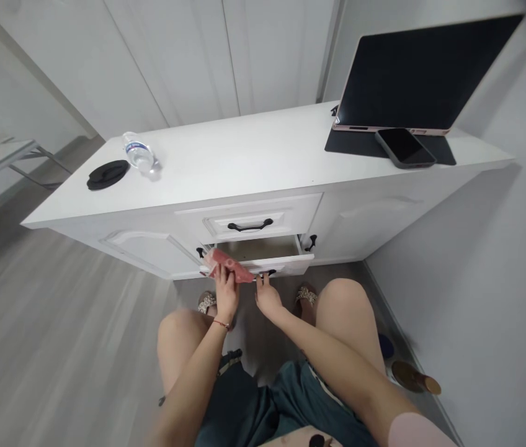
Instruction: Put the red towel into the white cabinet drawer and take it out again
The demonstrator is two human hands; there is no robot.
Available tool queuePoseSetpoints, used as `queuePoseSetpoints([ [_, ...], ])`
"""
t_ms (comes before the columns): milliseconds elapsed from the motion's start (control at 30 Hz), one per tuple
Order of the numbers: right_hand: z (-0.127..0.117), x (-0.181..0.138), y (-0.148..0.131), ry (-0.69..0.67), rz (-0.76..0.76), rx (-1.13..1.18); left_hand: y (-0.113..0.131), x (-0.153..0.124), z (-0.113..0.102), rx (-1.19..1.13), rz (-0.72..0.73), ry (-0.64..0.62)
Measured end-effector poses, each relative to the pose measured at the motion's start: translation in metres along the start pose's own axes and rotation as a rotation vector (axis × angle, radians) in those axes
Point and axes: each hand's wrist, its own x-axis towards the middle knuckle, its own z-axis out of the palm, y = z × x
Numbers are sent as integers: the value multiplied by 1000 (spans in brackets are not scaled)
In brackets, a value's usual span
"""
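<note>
My left hand [226, 290] is closed on a flat red-and-clear packet [231, 266], which lies tilted across the front of a partly pulled-out drawer [286, 266]. Close by on the right, my right hand [268, 297] has its fingers bent at the packet's right end, right beside the black drawer handle [271, 272]. A thin pale edge shows at its fingertips; whether they grip that or the handle is unclear. The pale inside of the drawer [263, 248] shows behind the packet. Above it is a shut drawer with a black handle [250, 225].
On the white cabinet top [244, 155] lie a clear plastic bottle [139, 154] and a black disc-like item [107, 174] at left. A tablet-like black screen [425, 74] and a phone [405, 148] are at right. A wall [486, 267] borders the right side. A brown bottle [414, 377] is on the floor.
</note>
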Motion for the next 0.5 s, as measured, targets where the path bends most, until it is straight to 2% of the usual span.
queuePoseSetpoints([
  [100, -1, 1, 2, -16, -10, 35, 8, -1, 10, -21, 65, -78],
  [200, -7, 4, 6, 26, -17, 112, 12, -2, 9, -45, 20, -48],
  [333, -13, 12, 15, 123, -48, 189, 8, 0, -8, -76, -138, 59],
  [500, -6, 23, 21, 175, -42, 277, -13, -1, -30, -151, -396, 195],
])
